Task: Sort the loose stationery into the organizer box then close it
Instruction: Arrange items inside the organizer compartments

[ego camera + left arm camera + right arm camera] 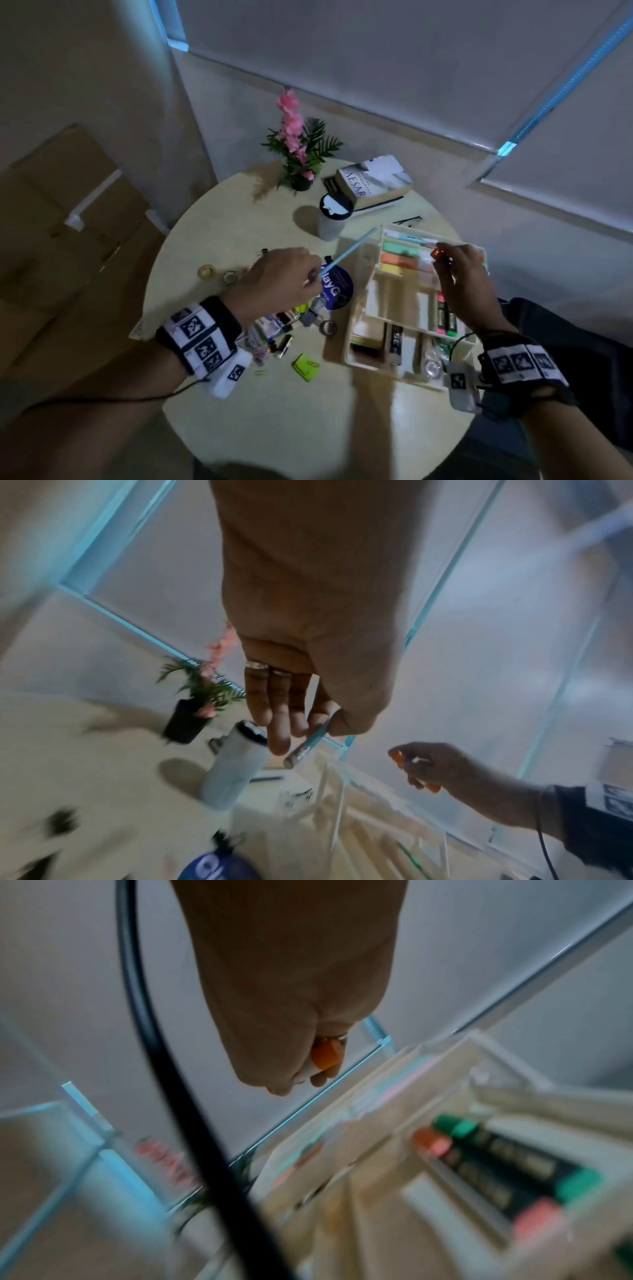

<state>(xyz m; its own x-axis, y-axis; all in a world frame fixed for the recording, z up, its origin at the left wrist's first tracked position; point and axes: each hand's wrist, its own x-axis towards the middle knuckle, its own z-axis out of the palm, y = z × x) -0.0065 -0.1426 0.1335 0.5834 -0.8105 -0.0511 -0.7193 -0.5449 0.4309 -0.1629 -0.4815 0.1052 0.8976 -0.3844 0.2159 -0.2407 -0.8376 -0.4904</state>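
An open clear organizer box (356, 356) sits on the right of the round table, with sticky notes, highlighters (446, 319) and other items in its compartments. My left hand (284, 277) pinches a light blue pen (349, 253) that points toward the box; the same blue pen (308, 746) shows between thumb and fingers in the left wrist view. Over the box's far end my right hand (459, 270) grips an orange-capped white marker (325, 1056). Loose stationery (274, 332) lies under and beside my left wrist: tape rolls, clips, a green note pad (306, 366).
A white tumbler (331, 219) stands just left of the box's far end. Behind it are a book (375, 183) and a potted pink flower (298, 150). A blue round item (337, 287) lies between my hands. The box's compartments (496, 1161) look blurred in the right wrist view.
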